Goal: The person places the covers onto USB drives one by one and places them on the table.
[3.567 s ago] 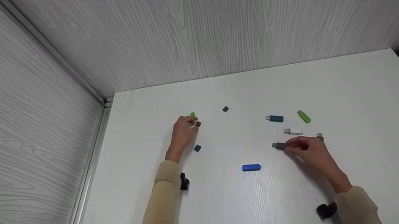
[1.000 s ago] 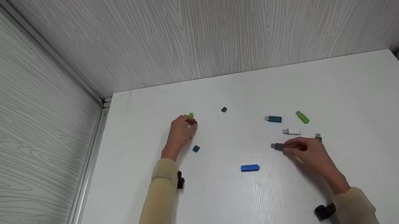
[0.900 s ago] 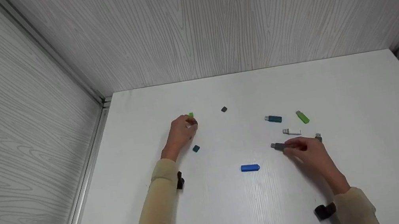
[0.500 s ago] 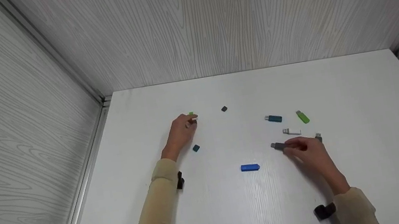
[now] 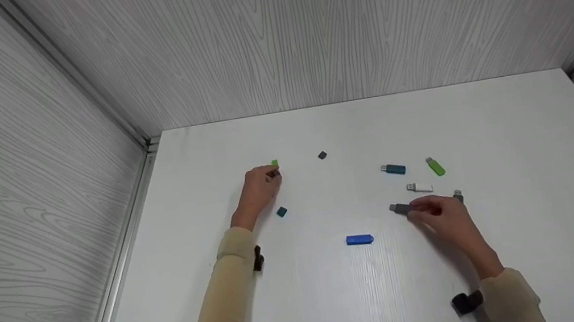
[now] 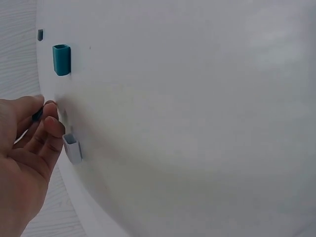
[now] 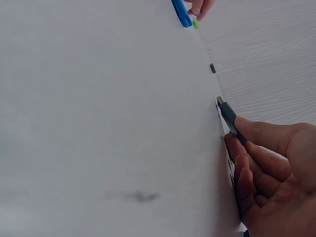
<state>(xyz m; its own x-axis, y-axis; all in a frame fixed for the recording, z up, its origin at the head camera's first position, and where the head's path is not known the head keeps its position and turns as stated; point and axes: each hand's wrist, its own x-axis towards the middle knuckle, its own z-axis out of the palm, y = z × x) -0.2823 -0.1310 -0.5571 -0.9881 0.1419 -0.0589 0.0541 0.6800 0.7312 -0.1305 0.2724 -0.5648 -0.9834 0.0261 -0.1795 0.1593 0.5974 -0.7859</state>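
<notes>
In my head view a dark grey plastic USB stick [image 5: 401,209] with a metal plug sits right of centre, clamped between thumb and fingers of the right hand [image 5: 448,216]; its plug points left, away from that hand. My left wrist view has a small dark cap [image 6: 37,114] at the left edge, pinched by thumb and finger of the left hand [image 5: 258,191]. A pale hollow cap [image 6: 73,149] lies just beside those fingers; I can't tell whether they touch.

Back in the head view, I see a small green cap [image 5: 274,162] just above the left hand, a square teal cap [image 5: 282,212] below it and a charcoal square cap [image 5: 322,155] at upper centre. Above the right hand lie a slim white USB stick [image 5: 422,188], a teal USB stick [image 5: 395,169] and a green USB stick [image 5: 437,167]; an oblong blue stick [image 5: 360,240] is at lower centre
</notes>
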